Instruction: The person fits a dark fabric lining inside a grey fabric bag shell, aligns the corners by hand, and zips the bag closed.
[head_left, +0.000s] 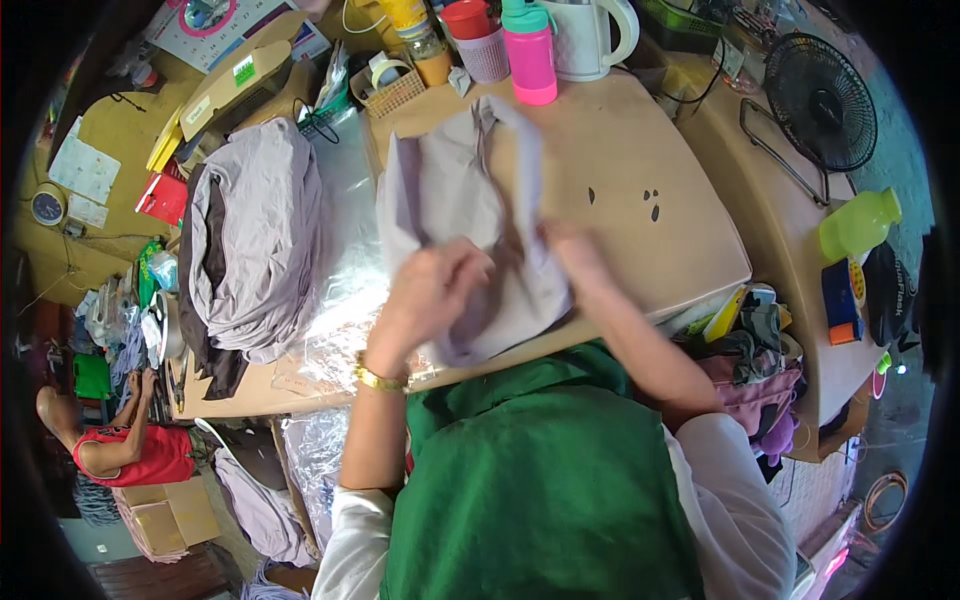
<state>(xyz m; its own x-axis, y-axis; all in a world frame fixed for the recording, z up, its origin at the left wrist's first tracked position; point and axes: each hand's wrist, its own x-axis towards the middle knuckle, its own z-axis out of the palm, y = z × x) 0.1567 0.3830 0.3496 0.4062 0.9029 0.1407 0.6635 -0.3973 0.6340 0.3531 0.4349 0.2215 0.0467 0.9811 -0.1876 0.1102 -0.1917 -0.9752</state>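
Note:
A light grey cloth garment (450, 190) lies loosely folded on the table in front of me, a long edge of it curving up and round on the right. Over its near left part is my left hand (432, 292), fingers curled in and closed; whatever they may pinch is hidden. My right hand (578, 258) is at the garment's right edge, touching the cloth. Motion smears its fingers, so their grip is unclear. Left of the garment, clear plastic sheets (345, 230) lie flat, and beyond them sits a thick pile of similar grey garments (262, 235) with dark cloth under it.
Along the table's (660, 240) far side stand a basket with tape (392, 92), a pink bottle (530, 60) and a white jug (585, 40). A black fan (822, 105) and a yellow-green bottle (860, 225) are at right. Another person (135, 445) works at far left.

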